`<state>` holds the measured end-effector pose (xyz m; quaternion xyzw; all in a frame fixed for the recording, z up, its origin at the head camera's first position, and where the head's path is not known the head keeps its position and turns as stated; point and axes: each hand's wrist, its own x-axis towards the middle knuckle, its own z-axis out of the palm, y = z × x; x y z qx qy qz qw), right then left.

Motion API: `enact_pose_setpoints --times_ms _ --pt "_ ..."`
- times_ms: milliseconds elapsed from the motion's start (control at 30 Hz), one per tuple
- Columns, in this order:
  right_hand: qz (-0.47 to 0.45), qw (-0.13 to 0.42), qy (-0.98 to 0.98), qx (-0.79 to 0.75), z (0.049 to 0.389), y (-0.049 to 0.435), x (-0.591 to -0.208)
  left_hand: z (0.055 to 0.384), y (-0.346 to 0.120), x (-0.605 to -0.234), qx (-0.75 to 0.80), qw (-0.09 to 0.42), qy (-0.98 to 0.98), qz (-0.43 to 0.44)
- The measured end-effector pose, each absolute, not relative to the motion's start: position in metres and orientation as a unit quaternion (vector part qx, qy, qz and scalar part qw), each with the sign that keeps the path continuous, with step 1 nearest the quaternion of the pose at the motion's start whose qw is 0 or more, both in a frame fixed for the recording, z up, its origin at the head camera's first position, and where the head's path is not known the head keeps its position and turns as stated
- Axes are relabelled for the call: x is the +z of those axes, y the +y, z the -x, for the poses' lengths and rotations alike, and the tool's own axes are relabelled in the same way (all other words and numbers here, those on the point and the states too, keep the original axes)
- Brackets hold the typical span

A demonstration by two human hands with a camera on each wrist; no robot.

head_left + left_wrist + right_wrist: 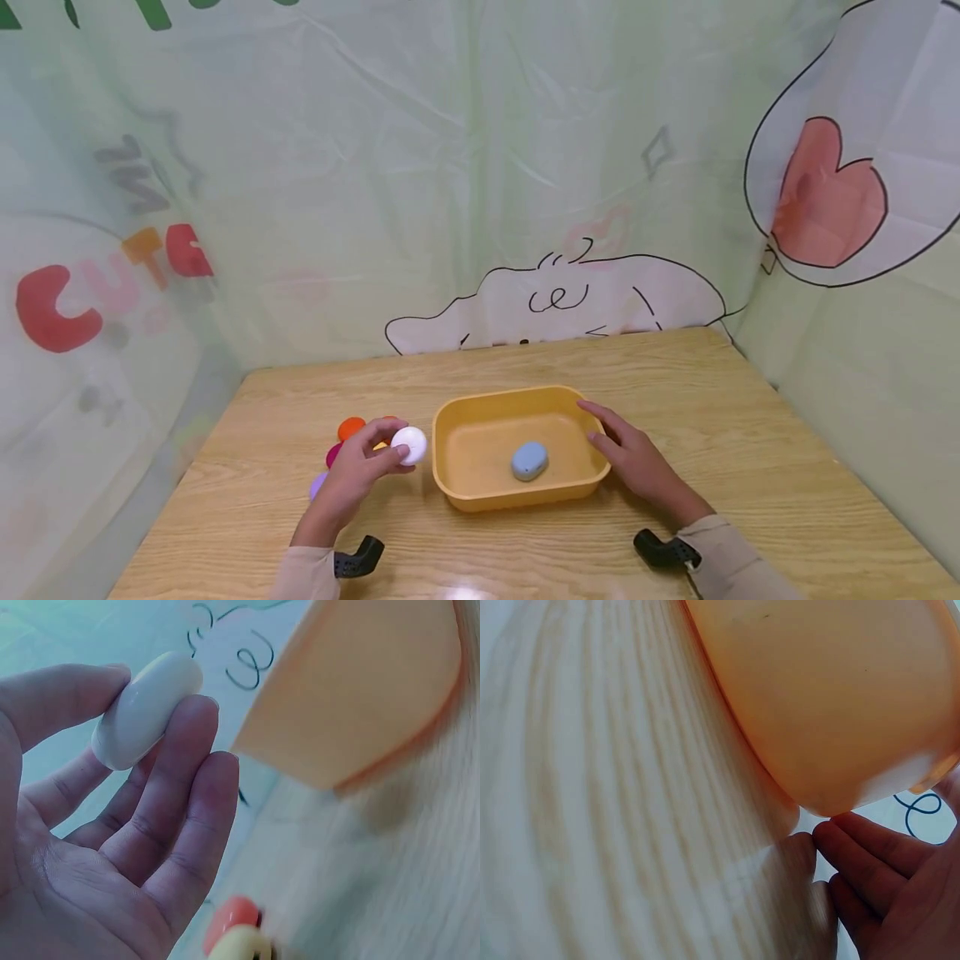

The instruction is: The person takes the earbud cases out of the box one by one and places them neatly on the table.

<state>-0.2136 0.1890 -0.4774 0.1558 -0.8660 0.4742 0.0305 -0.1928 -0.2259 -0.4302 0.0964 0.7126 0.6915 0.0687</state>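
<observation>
My left hand (358, 471) pinches a smooth white rounded disc (409, 446) between thumb and fingers, raised just left of the yellow plastic tray (480, 503). Side-on in the left wrist view, the white disc (146, 712) looks thick and glossy. Inside the tray lies a light-blue rounded piece (529, 461) with small dark dots. At the tray's right end my right hand (637, 462) holds the rim, its thumb and index finger over the edge. In the right wrist view, other fingers (877, 859) touch the outer wall from below.
Several coloured rounded pieces lie left of the tray, partly behind my left hand: orange (351, 428), magenta (334, 455), purple (318, 484) and yellow (381, 446). The wooden table (757, 450) meets a printed sheet (337, 208) hanging behind and at both sides.
</observation>
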Motion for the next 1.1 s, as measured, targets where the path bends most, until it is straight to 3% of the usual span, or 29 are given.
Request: enact_pose_setpoints --times_ms 433,1100 --pt "-0.149 0.028 -0.871 0.467 0.214 0.190 -0.478 0.182 -0.261 -0.444 0.680 0.013 0.733 -0.004" --pt "-0.154 0.025 -0.866 0.476 0.215 0.189 -0.476 0.162 -0.271 -0.451 0.494 0.008 0.865 0.093"
